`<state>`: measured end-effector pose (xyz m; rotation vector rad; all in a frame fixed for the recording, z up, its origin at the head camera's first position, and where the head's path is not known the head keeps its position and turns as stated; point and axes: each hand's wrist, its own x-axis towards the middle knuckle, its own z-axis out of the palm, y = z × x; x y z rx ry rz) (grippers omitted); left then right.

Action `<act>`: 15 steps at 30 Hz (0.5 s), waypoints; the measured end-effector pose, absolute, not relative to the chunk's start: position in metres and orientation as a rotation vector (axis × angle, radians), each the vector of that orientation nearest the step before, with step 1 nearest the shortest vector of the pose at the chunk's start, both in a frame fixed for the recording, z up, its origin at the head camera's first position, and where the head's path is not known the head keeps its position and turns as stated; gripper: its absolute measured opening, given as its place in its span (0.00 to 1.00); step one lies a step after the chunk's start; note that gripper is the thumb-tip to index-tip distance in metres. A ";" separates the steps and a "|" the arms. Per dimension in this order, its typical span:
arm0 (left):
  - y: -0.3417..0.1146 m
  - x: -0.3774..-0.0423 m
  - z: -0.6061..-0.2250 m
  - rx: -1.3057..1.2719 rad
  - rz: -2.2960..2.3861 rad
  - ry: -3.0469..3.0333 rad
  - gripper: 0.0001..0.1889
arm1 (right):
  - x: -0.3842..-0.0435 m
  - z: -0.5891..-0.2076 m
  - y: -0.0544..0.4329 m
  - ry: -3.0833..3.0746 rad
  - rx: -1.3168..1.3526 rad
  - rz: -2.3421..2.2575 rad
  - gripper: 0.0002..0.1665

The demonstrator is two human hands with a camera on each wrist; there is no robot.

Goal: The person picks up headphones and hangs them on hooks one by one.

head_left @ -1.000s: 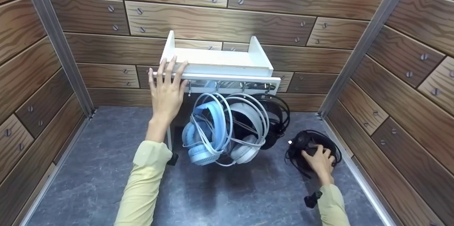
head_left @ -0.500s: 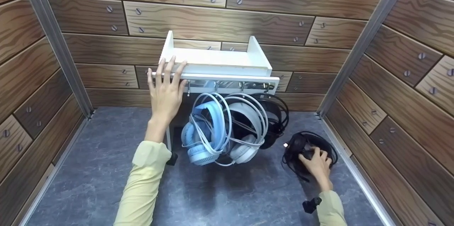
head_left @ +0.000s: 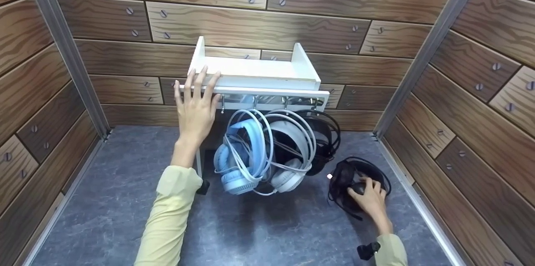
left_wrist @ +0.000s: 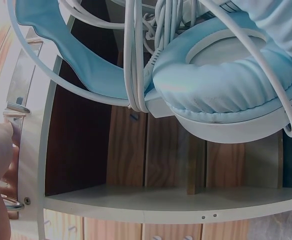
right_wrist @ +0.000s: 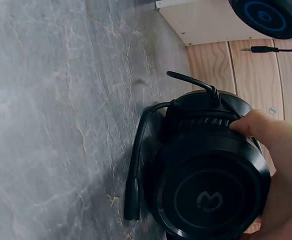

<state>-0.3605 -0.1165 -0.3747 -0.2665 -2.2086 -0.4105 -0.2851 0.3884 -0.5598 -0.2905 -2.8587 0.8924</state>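
Note:
In the head view my left hand (head_left: 194, 120) rests with spread, straight fingers on the front rail of a white rack (head_left: 255, 67); the left wrist view shows the thumb beside its metal hooks. Low at the right, my right hand (head_left: 372, 199) grips a black headset (head_left: 343, 174) by an ear cup. Seen from the right wrist, the thumb lies along the cup of this headset (right_wrist: 213, 185), and its microphone boom (right_wrist: 132, 195) sticks out to the left. From the rail hang a light blue headset (head_left: 240, 182), a white headset (head_left: 288, 178) and another black headset (head_left: 324, 132).
The leftmost hook (head_left: 222, 105), just right of my left hand, carries nothing. Wood-patterned walls (head_left: 317, 32) enclose the grey marbled floor (head_left: 108, 199). A metal edge strip (head_left: 430, 224) runs along the right wall. A cable plug (right_wrist: 261, 49) dangles near the hanging black headset.
My right hand and the black headset in it have shifted left and slightly toward me. My left hand and the hanging headsets have stayed in place.

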 end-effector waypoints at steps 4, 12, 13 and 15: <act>-0.117 -0.360 -0.374 -0.268 -0.413 -2.209 0.26 | -0.281 -0.561 0.384 -2.842 -0.250 0.889 0.37; -0.116 -0.360 -0.374 -0.265 -0.394 -2.219 0.27 | -0.271 -0.561 0.376 -2.833 -0.194 0.864 0.36; -0.116 -0.360 -0.374 -0.265 -0.397 -2.221 0.27 | -0.269 -0.561 0.375 -2.833 -0.188 0.858 0.36; -0.116 -0.360 -0.374 -0.263 -0.394 -2.226 0.27 | -0.266 -0.561 0.373 -2.838 -0.172 0.849 0.36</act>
